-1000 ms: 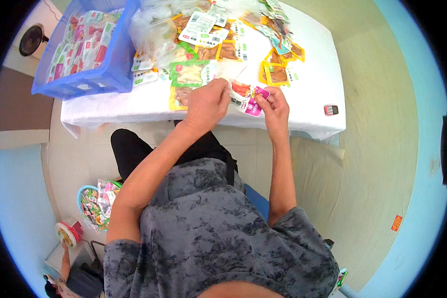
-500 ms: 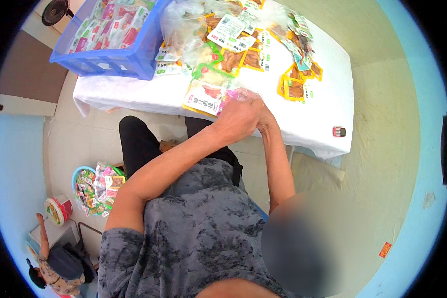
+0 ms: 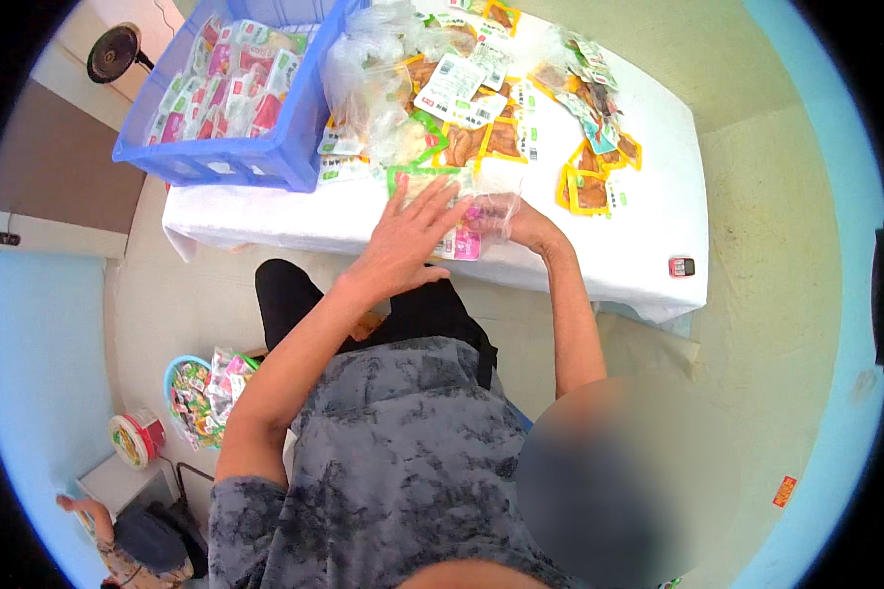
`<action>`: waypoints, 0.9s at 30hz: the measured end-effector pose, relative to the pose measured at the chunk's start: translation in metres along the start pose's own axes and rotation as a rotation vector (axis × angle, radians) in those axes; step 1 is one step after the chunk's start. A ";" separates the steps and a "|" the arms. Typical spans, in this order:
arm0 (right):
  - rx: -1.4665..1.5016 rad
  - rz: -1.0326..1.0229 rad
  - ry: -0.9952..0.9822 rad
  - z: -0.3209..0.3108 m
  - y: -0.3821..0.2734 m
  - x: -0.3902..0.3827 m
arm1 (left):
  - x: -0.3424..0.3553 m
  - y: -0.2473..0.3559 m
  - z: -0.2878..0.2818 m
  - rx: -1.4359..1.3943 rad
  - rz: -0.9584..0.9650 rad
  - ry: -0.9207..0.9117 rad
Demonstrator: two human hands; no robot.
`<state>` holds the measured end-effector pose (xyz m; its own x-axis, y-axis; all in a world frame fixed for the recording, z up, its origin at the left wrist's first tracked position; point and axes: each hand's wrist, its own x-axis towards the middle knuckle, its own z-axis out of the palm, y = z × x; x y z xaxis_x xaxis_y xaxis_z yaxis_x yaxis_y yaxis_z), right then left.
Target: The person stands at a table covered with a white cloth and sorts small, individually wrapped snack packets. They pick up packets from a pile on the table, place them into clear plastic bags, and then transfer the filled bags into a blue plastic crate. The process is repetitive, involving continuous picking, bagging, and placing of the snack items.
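Note:
At the table's near edge lies a clear plastic bag (image 3: 502, 203) with flat food packs in it, among them a pink-and-white pack (image 3: 461, 244) and a green-edged one. My left hand (image 3: 403, 240) rests on the packs from the left, fingers stretched and spread. On the other side, my right hand (image 3: 526, 227) grips the bag near its open end; its fingertips are partly hidden by the film. Just beyond the hands is a heap of yellow-edged packs of brown food (image 3: 462, 144), with a white-backed pack (image 3: 452, 90) face down on top.
A blue crate (image 3: 216, 162) of sealed packs stands at the table's left. Crumpled clear bags (image 3: 363, 59) lie beside it. Another pile of packs (image 3: 589, 187) and a small red-and-black device (image 3: 682, 267) are on the right. A filled basin (image 3: 192, 407), a bucket (image 3: 136, 439) and another person (image 3: 147, 550) are lower left.
My hands, together at the bag's end before, have moved apart. The left has opened and spread over the packs; the right stays at the bag's end. The view has shifted slightly.

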<state>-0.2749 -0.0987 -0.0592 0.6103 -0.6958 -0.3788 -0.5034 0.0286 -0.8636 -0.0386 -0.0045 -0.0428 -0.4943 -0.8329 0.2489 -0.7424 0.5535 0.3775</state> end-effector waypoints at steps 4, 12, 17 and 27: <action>-0.048 0.026 -0.023 -0.004 -0.017 0.009 | -0.008 -0.020 0.014 0.003 -0.082 0.016; -0.479 -0.242 0.195 -0.004 -0.004 0.020 | 0.009 -0.035 0.017 -0.030 -0.096 -0.030; -0.633 -0.295 0.388 0.017 0.001 0.012 | 0.015 -0.019 0.016 0.050 -0.072 0.085; -0.095 -0.281 0.923 -0.042 0.020 -0.003 | 0.018 -0.020 0.047 0.070 -0.128 0.165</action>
<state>-0.3124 -0.1266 -0.0613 0.0157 -0.9591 0.2827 -0.4841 -0.2547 -0.8371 -0.0539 -0.0300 -0.0872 -0.3173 -0.8822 0.3479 -0.8268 0.4370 0.3541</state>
